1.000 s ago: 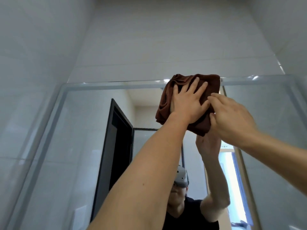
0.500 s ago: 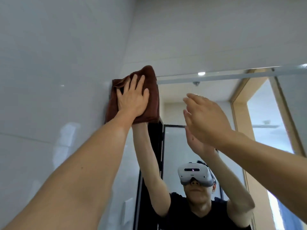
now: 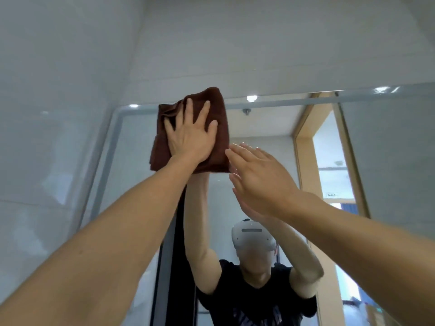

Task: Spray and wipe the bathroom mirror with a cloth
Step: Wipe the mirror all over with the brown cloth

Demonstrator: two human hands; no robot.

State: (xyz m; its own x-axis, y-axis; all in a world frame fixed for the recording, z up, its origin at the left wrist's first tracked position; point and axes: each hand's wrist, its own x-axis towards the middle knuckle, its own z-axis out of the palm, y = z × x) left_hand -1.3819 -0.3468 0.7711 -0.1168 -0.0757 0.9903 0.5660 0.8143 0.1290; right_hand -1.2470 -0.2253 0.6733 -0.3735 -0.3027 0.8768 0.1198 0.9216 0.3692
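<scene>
A folded brown cloth lies flat against the bathroom mirror, near its top edge and left of centre. My left hand presses on the cloth with the palm flat and the fingers spread. My right hand is raised just right of and below the cloth, fingers straight and together, holding nothing; whether it touches the glass is unclear. No spray bottle is in view. The mirror reflects both raised arms and a person in a black shirt.
White tiled walls rise above the mirror and on the left side. The mirror's pale frame curves at the top left corner. A dark door and a wood-framed opening show only as reflections.
My left hand slid the cloth left to the mirror's top left corner, then back a little to the right. My right hand stayed raised and empty beside it.
</scene>
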